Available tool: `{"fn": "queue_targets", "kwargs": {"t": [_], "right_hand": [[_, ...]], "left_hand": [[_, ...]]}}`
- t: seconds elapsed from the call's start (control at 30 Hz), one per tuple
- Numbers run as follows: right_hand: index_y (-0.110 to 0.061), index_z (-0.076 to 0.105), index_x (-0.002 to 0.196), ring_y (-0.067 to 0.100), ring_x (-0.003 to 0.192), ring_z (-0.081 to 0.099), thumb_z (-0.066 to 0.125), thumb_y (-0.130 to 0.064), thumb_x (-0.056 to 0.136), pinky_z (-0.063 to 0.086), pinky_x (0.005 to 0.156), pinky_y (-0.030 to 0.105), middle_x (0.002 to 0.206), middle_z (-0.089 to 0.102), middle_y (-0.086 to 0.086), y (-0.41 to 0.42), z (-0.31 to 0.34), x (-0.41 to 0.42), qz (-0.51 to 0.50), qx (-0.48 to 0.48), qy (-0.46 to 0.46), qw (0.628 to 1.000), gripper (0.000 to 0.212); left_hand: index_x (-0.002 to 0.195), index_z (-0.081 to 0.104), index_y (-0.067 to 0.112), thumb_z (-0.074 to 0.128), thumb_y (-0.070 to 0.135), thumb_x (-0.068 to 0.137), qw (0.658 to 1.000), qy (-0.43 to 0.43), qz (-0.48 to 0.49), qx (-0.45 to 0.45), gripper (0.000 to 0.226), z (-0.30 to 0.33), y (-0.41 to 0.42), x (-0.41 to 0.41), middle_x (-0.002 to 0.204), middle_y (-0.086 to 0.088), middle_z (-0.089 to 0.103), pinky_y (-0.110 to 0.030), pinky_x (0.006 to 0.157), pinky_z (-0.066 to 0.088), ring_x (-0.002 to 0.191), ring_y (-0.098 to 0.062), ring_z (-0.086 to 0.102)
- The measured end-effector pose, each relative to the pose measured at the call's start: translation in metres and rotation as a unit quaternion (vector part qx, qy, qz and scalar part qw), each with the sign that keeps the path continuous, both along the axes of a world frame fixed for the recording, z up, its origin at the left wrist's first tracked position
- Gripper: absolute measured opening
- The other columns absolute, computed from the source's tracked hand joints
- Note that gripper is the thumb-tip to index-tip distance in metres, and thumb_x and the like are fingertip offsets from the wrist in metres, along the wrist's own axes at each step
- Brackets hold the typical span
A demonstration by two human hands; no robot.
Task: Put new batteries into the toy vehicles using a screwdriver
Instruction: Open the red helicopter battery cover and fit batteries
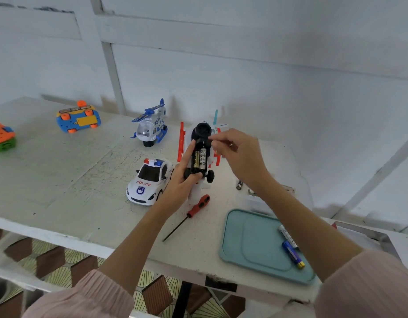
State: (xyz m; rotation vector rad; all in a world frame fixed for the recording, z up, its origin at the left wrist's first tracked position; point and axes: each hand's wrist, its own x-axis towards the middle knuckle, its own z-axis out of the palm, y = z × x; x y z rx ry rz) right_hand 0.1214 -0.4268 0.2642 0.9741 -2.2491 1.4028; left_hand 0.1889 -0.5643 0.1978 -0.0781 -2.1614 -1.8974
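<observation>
My left hand point(183, 174) grips an upturned white and red toy helicopter point(199, 148) above the table, underside facing me. Its black battery bay is open, and two batteries point(199, 159) lie side by side in it. My right hand point(235, 149) hovers at the toy's upper right with fingertips pinched together at the bay's edge; whether a small part is between them is unclear. A red-handled screwdriver point(194, 210) lies on the table just below the toy. A teal tray point(251, 244) at the front right carries a blue battery point(293, 254) and a white one point(288, 236).
A white police car point(149, 181) stands left of my left hand. A blue and white helicopter point(151, 125) stands behind it. An upturned blue and orange car point(78, 118) and an orange and green toy point(2, 136) lie far left. A loose battery point(239, 185) lies beside my right wrist.
</observation>
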Motion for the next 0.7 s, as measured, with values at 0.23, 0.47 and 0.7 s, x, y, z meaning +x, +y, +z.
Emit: {"fn": "queue_targets", "kwargs": {"t": [0.23, 0.47, 0.7], "right_hand": [[-0.005, 0.074, 0.091, 0.022, 0.065, 0.059, 0.071, -0.004, 0.076, 0.048, 0.064, 0.025, 0.074, 0.068, 0.007, 0.007, -0.027, 0.008, 0.023, 0.028, 0.044, 0.998, 0.015], [-0.005, 0.073, 0.092, 0.010, 0.068, 0.055, 0.069, -0.007, 0.079, 0.046, 0.068, 0.017, 0.078, 0.067, 0.006, 0.003, -0.035, 0.007, 0.031, 0.069, 0.064, 0.995, 0.014], [-0.003, 0.072, 0.093, 0.009, 0.072, 0.056, 0.065, -0.004, 0.081, 0.050, 0.069, 0.017, 0.083, 0.068, 0.009, 0.002, -0.038, 0.012, 0.037, 0.078, 0.071, 0.994, 0.015]], "left_hand": [[0.137, 0.017, 0.053, 0.051, 0.007, 0.096, 0.999, 0.009, -0.034, -0.013, 0.070, -0.003, -0.002, -0.002, 0.132, 0.033, 0.042, -0.009, 0.092, 0.041, 0.121, 0.005, 0.049], [0.135, 0.021, 0.050, 0.045, 0.011, 0.099, 0.999, 0.036, 0.010, -0.001, 0.058, -0.008, 0.003, -0.004, 0.130, 0.028, 0.041, -0.010, 0.090, 0.042, 0.116, 0.013, 0.049], [0.136, 0.030, 0.051, 0.044, 0.015, 0.087, 0.998, 0.049, 0.042, 0.008, 0.062, -0.018, 0.005, -0.005, 0.131, 0.036, 0.042, -0.020, 0.100, 0.042, 0.124, 0.007, 0.045]]}}
